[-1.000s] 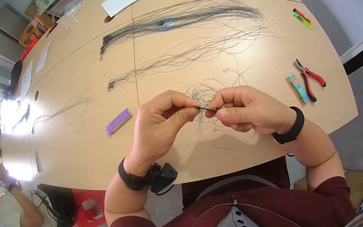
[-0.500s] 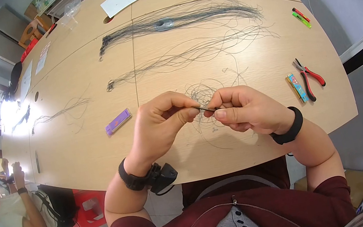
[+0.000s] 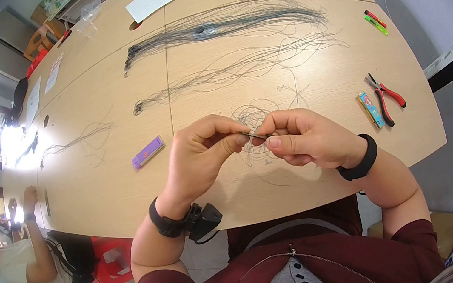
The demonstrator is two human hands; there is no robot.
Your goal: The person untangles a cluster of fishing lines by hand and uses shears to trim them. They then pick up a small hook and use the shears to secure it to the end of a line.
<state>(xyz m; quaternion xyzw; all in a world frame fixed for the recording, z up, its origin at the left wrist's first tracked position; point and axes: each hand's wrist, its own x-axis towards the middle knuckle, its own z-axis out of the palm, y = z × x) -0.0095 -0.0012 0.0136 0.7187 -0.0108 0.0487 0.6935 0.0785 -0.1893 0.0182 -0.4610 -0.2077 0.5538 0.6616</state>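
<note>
Between my two hands is a small, thin dark piece (image 3: 256,135), pinched at its left end by the thumb and index finger of my left hand (image 3: 206,148). The fingertips of my right hand (image 3: 304,137) close on its right end. What the piece is made of is too small to tell. Just beyond my fingertips, a loose tangle of thin dark wire (image 3: 257,110) lies on the table, partly hidden by my hands. To the left of my left hand is a purple box (image 3: 148,152).
Two long wire bundles (image 3: 230,24) (image 3: 215,75) stretch across the table (image 3: 220,209). Red-handled pliers (image 3: 384,98) and a blue case (image 3: 371,110) lie right. Green and red items (image 3: 376,24) are farther back. A small wire bunch (image 3: 77,138) and another person (image 3: 26,258) are left.
The dark piece has tilted slightly between my fingertips, while my hands keep nearly the same place. At the left, the other person's arm and hands have shifted.
</note>
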